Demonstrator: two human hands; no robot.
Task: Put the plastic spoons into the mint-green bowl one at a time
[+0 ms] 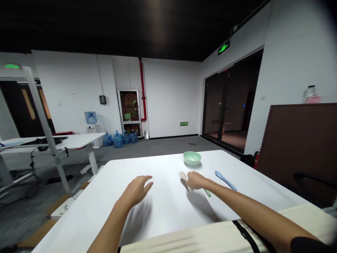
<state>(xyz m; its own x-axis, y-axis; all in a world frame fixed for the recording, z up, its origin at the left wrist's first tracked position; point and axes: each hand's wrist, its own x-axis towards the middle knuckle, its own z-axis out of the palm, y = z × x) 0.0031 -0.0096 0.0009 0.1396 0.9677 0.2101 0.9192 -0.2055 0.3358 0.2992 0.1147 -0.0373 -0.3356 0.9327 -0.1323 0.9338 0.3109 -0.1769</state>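
view from my head camera, as i work the hands from a distance. my left hand (135, 191) is spread open above the white desk (79, 219), holding nothing, with its shadow cast on the desk top. my right hand (196, 180) curves down over a pale spoon (183, 176); a green handle end (207, 193) shows below the hand, which hides any join, so i cannot tell whether this is one spoon or two things. i also cannot tell whether the fingers pinch it or only rest on it. a flat spoon is best taken with the fingertips closing on both sides of the handle, not by pressing from above. a pale green bowl (192, 158) sits nearer the far edge, and a blue spoon (225, 181) lies to the right, just clear of my right forearm.
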